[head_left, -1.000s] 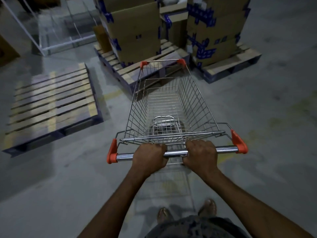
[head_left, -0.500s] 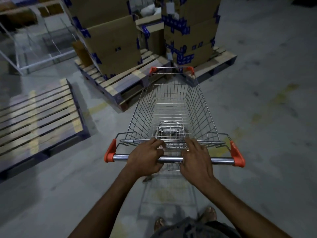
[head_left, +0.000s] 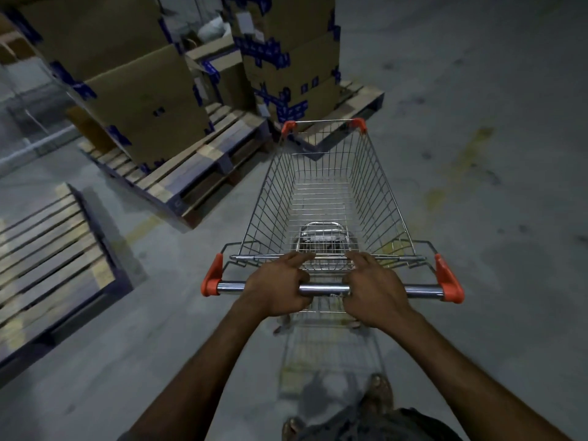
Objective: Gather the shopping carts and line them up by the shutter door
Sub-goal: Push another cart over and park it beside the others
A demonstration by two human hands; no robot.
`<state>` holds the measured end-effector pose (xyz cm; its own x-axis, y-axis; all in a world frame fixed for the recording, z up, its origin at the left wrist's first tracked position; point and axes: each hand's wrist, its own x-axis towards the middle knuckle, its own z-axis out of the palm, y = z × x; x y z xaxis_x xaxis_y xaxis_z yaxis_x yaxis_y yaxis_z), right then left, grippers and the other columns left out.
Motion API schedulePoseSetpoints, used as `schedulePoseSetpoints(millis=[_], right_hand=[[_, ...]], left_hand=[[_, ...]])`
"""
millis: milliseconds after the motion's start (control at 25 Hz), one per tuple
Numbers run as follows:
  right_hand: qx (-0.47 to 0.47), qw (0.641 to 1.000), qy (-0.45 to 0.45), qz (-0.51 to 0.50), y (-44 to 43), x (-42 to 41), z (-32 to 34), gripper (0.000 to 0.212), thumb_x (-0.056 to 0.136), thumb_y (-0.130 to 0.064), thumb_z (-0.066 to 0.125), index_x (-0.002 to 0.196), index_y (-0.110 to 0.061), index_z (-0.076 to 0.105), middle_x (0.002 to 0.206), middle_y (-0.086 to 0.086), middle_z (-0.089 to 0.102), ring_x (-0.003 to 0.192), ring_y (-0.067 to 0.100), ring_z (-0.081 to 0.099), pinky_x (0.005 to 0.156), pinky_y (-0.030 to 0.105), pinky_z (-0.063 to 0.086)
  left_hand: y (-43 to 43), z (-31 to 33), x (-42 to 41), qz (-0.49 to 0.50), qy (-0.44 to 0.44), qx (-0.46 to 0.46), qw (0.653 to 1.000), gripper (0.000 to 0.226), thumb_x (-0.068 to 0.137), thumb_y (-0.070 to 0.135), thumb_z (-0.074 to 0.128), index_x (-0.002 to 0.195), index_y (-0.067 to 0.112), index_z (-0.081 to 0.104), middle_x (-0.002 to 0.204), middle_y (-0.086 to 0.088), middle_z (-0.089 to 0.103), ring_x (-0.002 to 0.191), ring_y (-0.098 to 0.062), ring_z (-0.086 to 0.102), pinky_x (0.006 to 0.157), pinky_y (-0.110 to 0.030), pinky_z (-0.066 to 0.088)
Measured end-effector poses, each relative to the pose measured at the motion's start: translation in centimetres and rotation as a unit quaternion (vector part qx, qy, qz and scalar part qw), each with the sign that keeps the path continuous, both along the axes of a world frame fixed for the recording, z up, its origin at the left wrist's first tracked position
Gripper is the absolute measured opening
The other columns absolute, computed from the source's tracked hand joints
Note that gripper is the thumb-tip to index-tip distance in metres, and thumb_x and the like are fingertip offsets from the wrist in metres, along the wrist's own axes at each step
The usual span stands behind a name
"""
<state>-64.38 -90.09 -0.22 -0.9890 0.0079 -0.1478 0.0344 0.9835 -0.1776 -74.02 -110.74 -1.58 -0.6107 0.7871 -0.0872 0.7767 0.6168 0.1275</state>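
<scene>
An empty wire shopping cart (head_left: 324, 192) with orange corner caps stands right in front of me on the concrete floor. Both of my hands are on its chrome handle bar (head_left: 324, 288). My left hand (head_left: 273, 289) holds the bar left of centre, its index finger reaching to the basket's rear rim. My right hand (head_left: 377, 292) holds the bar right of centre, fingers stretched forward over it and thumb hooked under. The cart's front end is close to the corner of a loaded pallet. No shutter door or other cart is in view.
A wooden pallet (head_left: 197, 179) with taped cardboard boxes (head_left: 136, 100) stands ahead on the left. A second loaded pallet (head_left: 359, 103) sits just beyond the cart's nose. A bare pallet (head_left: 47, 249) lies at far left. Open concrete floor (head_left: 493, 202) spreads right.
The cart and my view have swung to the right, so the pallets slid left. My fingers went from tight fists on the bar to a looser hold with fingers stretched forward.
</scene>
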Motion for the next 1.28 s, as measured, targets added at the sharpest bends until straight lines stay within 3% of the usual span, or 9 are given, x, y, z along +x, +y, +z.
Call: schedulePoseSetpoints(millis=[240,360,440,600,720,880,1000,1120,1280], right_hand=[[0.023,0.997,0.044,-0.056,4.7,-0.7,-1.0,0.037,0.065,-0.031,0.060,0.092,-0.018,0.082,0.152,0.007,0.051,0.136,0.027,0.051,0.083,0.038,0.057],[0.013,0.995,0.073,-0.071,7.1,-0.9,-2.3,0.033,0.060,-0.031,0.052,0.077,-0.015,0.076,0.112,0.007,0.070,0.093,0.028,0.068,0.062,0.038,0.058],[0.024,0.993,0.091,-0.076,9.0,-0.9,-3.0,0.032,0.061,-0.031,0.048,0.076,-0.014,0.071,0.080,0.005,0.065,0.069,0.028,0.064,0.054,0.036,0.054],[0.062,0.987,0.108,-0.101,13.3,-2.0,-2.4,0.025,0.052,-0.034,0.066,0.069,-0.016,0.064,0.055,0.003,0.060,0.045,0.025,0.058,0.045,0.027,0.047],[0.073,0.981,0.130,-0.127,16.5,-2.9,-1.9,0.028,0.056,-0.040,0.051,0.064,-0.016,0.064,0.050,0.002,0.059,0.040,0.025,0.057,0.044,0.024,0.044],[0.090,0.975,0.131,-0.154,20.9,-4.5,-1.9,0.031,0.042,-0.033,0.077,0.063,-0.015,0.064,0.049,0.003,0.058,0.039,0.025,0.056,0.043,0.025,0.045],[0.096,0.970,0.139,-0.173,23.6,-6.0,-2.2,0.036,0.041,-0.026,0.082,0.070,-0.011,0.067,0.052,0.006,0.059,0.042,0.027,0.057,0.046,0.027,0.046],[0.106,0.963,0.164,-0.186,26.6,-7.8,-2.7,0.033,0.040,-0.023,0.076,0.069,-0.011,0.066,0.055,0.007,0.059,0.045,0.027,0.057,0.047,0.027,0.045],[0.126,0.952,0.179,-0.212,31.1,-11.0,-3.2,0.024,0.046,-0.022,0.066,0.069,-0.015,0.068,0.055,0.003,0.059,0.045,0.024,0.056,0.048,0.026,0.045]], left_hand=[[6.3,0.1,-2.5,-0.023,0.000,-0.003,1.000,0.050,0.075,0.060,0.044,0.092,0.026,0.077,0.158,0.020,0.038,0.139,-0.006,0.042,0.085,-0.037,0.057],[9.6,0.2,-3.4,-0.035,0.015,-0.001,0.999,0.046,0.075,0.058,0.046,0.086,0.025,0.076,0.157,0.021,0.040,0.134,-0.004,0.048,0.080,-0.032,0.056],[11.7,0.1,-3.9,-0.040,0.033,0.006,0.999,0.039,0.079,0.057,0.052,0.082,0.025,0.075,0.156,0.021,0.043,0.127,-0.004,0.055,0.076,-0.030,0.054],[16.5,0.2,-5.1,-0.049,0.067,0.027,0.996,0.044,0.082,0.059,0.048,0.082,0.025,0.076,0.147,0.015,0.052,0.115,-0.008,0.060,0.069,-0.031,0.053],[20.2,0.2,-6.2,-0.057,0.093,0.029,0.994,0.040,0.082,0.059,0.053,0.085,0.024,0.073,0.123,0.010,0.058,0.098,-0.012,0.060,0.061,-0.030,0.048],[25.4,0.7,-8.5,-0.050,0.030,-0.022,0.998,0.030,0.083,0.058,0.055,0.081,0.028,0.061,0.090,0.006,0.069,0.080,-0.020,0.067,0.066,-0.031,0.051],[28.7,0.8,-10.6,-0.061,0.049,-0.048,0.996,0.031,0.085,0.058,0.053,0.084,0.028,0.062,0.082,0.003,0.071,0.078,-0.022,0.068,0.067,-0.031,0.050],[31.8,0.3,-12.2,-0.074,0.133,-0.051,0.987,0.034,0.087,0.053,0.055,0.097,0.024,0.068,0.079,0.000,0.070,0.073,-0.026,0.068,0.061,-0.030,0.044],[36.8,-0.2,-15.7,-0.100,0.175,-0.032,0.979,0.031,0.083,0.048,0.060,0.096,0.022,0.068,0.076,-0.001,0.071,0.067,-0.028,0.069,0.057,-0.030,0.037]])
